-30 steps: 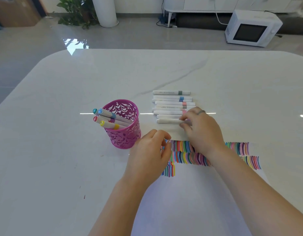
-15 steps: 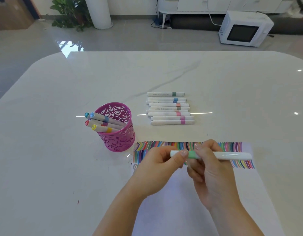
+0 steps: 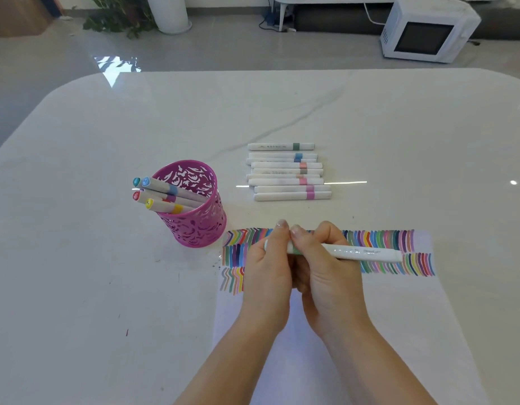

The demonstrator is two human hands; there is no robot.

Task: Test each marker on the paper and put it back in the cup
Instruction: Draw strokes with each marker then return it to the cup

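The surface [image 3: 77, 287] carried the paper [image 3: 326, 331], with the cup [image 3: 194, 217] just left of it. Over the paper, the right hand [image 3: 329, 276] gripped the marker [image 3: 361, 253] barrel; the left hand [image 3: 267, 276] pinched its cap end, apparently to uncap it.

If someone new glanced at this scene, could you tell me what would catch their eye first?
Probably the bright magenta cut-out metal cup at left-centre of the glossy white table, with four colour-capped markers leaning out of it. Next, the bands of multicoloured test strokes across the top of the white paper sheet, where the left hand and right hand together grip a white marker with a green band. Behind lies a row of white markers.
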